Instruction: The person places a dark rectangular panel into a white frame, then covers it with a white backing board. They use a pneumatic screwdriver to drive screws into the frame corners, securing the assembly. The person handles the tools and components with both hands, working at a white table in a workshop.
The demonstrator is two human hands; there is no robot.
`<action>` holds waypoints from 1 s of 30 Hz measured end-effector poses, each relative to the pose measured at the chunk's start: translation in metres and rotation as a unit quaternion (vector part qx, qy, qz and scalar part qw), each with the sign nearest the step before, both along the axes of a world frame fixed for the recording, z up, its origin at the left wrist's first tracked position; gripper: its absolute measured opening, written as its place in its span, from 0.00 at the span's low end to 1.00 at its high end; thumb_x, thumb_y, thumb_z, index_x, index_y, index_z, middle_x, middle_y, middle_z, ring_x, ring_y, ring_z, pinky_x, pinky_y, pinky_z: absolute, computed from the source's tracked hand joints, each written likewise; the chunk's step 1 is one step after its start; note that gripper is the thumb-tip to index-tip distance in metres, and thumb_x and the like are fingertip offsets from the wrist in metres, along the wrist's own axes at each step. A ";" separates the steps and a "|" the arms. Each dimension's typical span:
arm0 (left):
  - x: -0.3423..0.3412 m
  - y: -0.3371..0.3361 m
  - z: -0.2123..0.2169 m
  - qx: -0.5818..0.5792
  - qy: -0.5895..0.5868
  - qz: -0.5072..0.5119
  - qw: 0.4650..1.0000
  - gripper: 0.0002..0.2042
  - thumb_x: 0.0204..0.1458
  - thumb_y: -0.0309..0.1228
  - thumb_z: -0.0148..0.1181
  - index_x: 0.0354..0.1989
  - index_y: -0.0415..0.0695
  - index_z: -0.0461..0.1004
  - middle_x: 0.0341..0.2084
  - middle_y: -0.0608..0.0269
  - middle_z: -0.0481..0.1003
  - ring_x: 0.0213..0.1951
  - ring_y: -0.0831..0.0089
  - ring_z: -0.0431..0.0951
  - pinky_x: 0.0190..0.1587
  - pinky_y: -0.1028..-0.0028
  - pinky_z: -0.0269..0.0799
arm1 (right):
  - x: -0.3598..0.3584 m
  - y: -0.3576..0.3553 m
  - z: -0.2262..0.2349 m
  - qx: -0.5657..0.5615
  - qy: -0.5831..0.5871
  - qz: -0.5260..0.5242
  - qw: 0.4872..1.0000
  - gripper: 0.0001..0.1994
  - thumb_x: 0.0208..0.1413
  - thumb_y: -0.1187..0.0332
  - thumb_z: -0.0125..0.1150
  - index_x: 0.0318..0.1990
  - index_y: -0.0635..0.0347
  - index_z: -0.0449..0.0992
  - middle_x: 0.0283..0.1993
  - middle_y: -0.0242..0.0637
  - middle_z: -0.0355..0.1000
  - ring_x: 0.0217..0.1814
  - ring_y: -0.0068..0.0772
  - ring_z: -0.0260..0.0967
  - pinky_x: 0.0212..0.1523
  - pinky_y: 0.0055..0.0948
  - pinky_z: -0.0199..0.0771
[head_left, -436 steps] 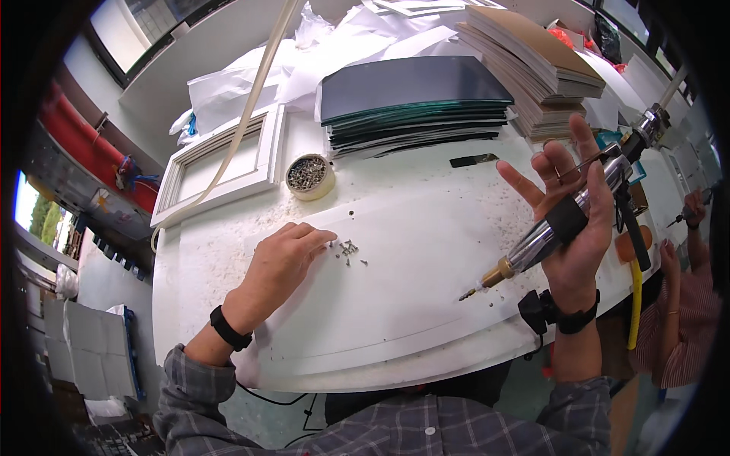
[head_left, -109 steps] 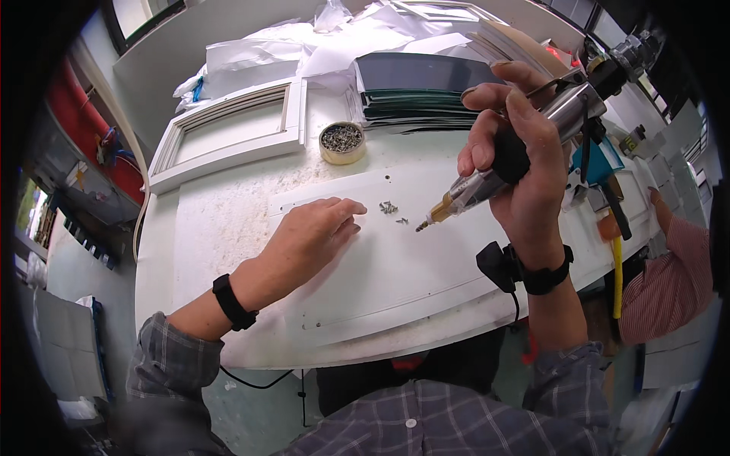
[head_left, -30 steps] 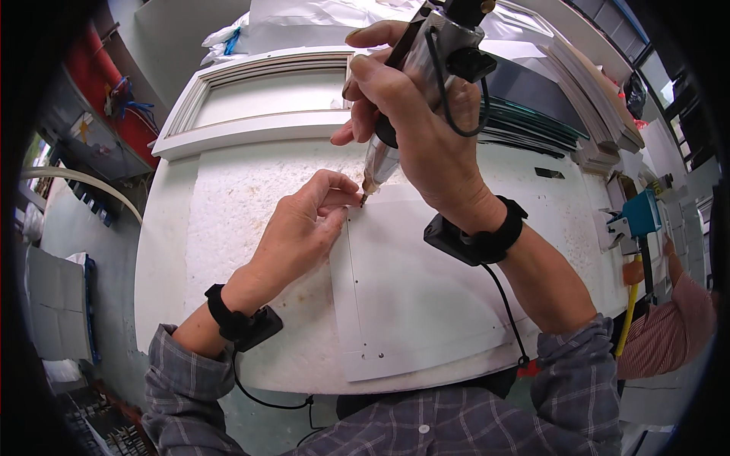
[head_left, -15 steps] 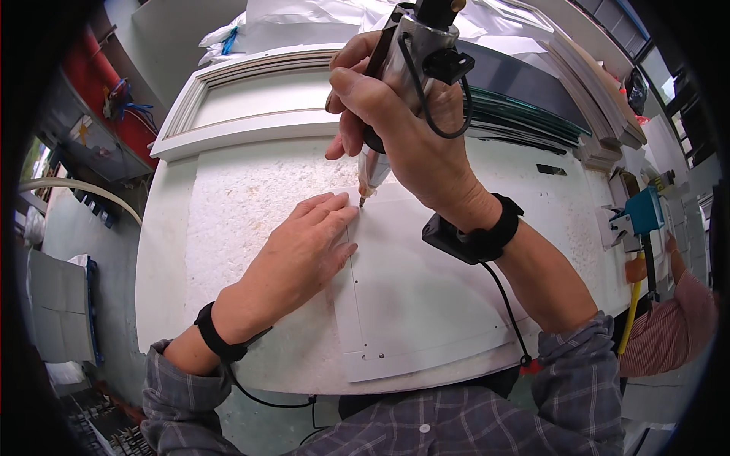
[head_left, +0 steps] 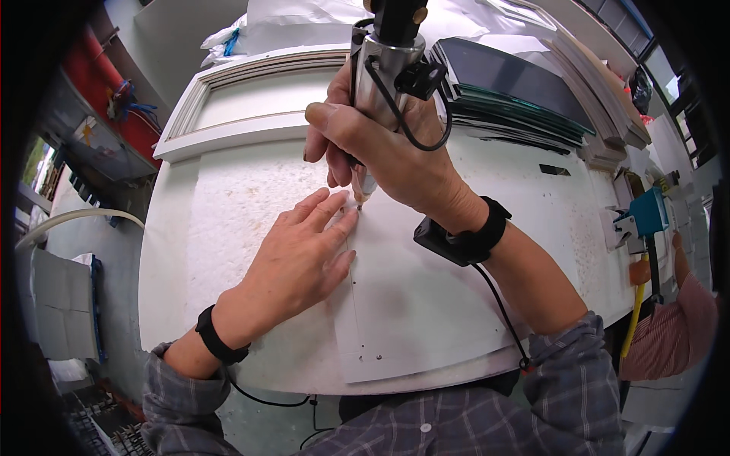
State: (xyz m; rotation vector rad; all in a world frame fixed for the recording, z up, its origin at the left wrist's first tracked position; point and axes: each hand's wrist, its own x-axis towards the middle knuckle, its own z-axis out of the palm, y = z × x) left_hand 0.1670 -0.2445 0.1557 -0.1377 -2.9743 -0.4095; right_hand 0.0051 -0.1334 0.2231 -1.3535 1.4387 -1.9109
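A silver power screwdriver [head_left: 384,72] is gripped in my right hand [head_left: 399,152], held nearly upright with its tip pointing down. That tip meets the far left corner area of a white panel [head_left: 426,289], beside my left fingertips. My left hand [head_left: 293,247] lies spread on the panel's left edge and holds nothing. Along that edge run small dark holes or screws, with a few dots [head_left: 379,356] at the near left corner. The exact contact under the tip is partly hidden by fingers.
A white frame [head_left: 171,146] lies at the back of the white worktable [head_left: 163,281]. Dark glass panes [head_left: 517,83] are stacked behind on the right, next to pale boards [head_left: 589,83]. A teal tool [head_left: 646,211] sits at the right edge, near another person's sleeve [head_left: 673,330].
My right hand and the screwdriver have shifted slightly left and lower, the tool now standing more upright. My left hand has slid a little toward the left.
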 end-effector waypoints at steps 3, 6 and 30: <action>0.000 -0.001 -0.001 0.004 0.017 -0.014 1.000 0.25 0.57 0.33 0.63 0.63 0.38 0.72 0.66 0.46 0.67 0.70 0.48 0.63 0.68 0.56 0.65 | 0.005 0.004 0.003 0.020 0.001 0.001 1.000 0.12 0.63 0.62 0.63 0.36 0.62 0.73 0.26 0.35 0.79 0.21 0.19 0.74 0.23 0.22 0.76; -0.002 0.001 0.002 -0.016 0.013 -0.017 1.000 0.24 0.58 0.33 0.63 0.62 0.39 0.73 0.66 0.45 0.67 0.70 0.47 0.63 0.67 0.56 0.65 | -0.003 0.010 0.010 -0.035 0.009 -0.003 0.999 0.12 0.63 0.62 0.62 0.37 0.63 0.73 0.29 0.37 0.81 0.21 0.19 0.75 0.24 0.23 0.78; -0.105 0.103 0.004 -0.038 0.056 -0.132 0.989 0.06 0.58 0.28 0.63 0.41 0.43 0.76 0.33 0.58 0.77 0.38 0.58 0.79 0.41 0.62 0.78 | -0.038 0.216 0.015 -0.133 -0.045 -0.206 0.969 0.22 0.69 0.61 0.51 0.62 0.67 0.61 0.47 0.47 0.76 0.30 0.29 0.77 0.32 0.38 0.88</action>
